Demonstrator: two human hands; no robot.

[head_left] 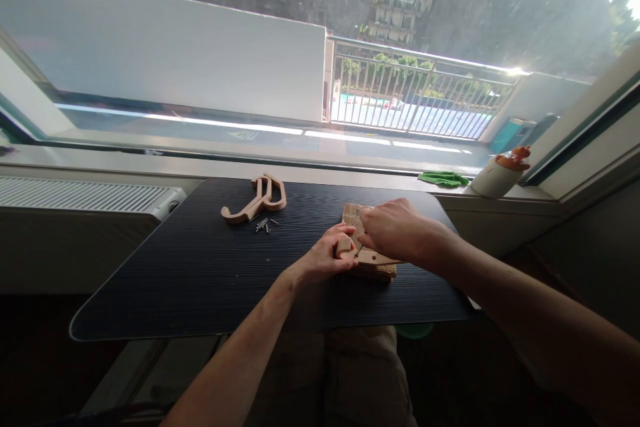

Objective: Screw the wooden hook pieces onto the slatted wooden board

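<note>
A flat wooden board (353,215) lies on the dark ribbed table (200,280), right of centre. A curved wooden hook piece (371,257) rests on top of it. My left hand (327,257) is closed around the rounded left end of that hook piece. My right hand (395,230) is curled over the board and the hook, its fingertips pinched together just above them; what they pinch is hidden. Two more wooden hook pieces (257,199) lie together further left at the back of the table, with several small nails (263,224) loose beside them.
A wide window sill runs behind the table, with a green cloth (444,179) and a white jar with an orange top (500,173) on it at the right. A white radiator (85,197) sits at the left. My lap is under the table's near edge.
</note>
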